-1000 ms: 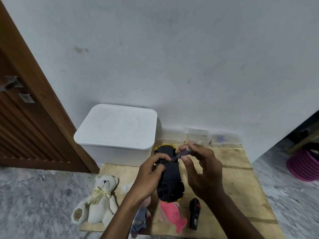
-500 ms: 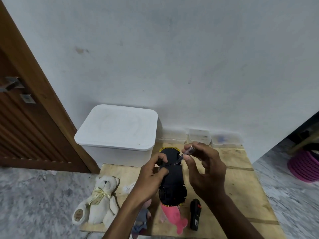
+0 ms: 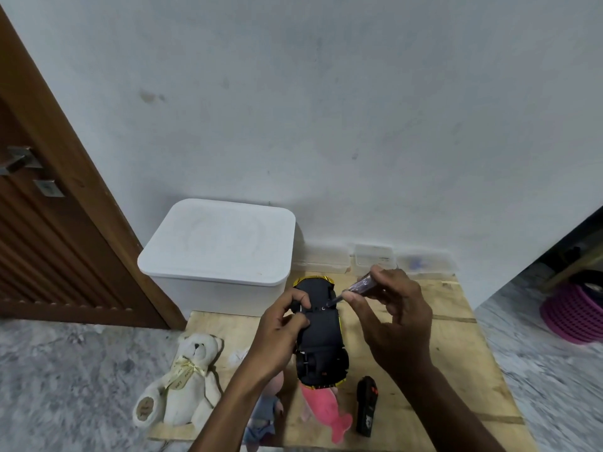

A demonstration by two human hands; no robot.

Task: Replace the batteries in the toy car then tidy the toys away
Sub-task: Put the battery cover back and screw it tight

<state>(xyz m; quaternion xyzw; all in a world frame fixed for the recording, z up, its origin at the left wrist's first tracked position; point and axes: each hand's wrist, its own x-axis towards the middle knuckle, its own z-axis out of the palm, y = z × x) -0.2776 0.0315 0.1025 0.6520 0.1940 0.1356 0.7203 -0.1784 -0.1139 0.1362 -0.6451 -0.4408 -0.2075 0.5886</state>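
The toy car (image 3: 321, 340) is upside down, its black underside up and yellow body showing at the edges, held above a wooden board (image 3: 456, 370). My left hand (image 3: 284, 324) grips the car's left side near its far end. My right hand (image 3: 388, 308) pinches a small screwdriver (image 3: 355, 287) with a purple handle; its tip touches a screw on the underside. A black remote control (image 3: 366, 406) lies on the board below the car.
A white lidded bin (image 3: 218, 247) stands against the wall. A white teddy bear (image 3: 186, 373), a pink soft toy (image 3: 326, 409) and a blue-clothed doll (image 3: 261, 415) lie on the board's near left. Small clear containers (image 3: 373, 256) line the wall. A purple basket (image 3: 574, 316) sits far right.
The car and both hands have shifted slightly lower and right in view. The screwdriver stays on the screw, its handle turned a little between my fingers.
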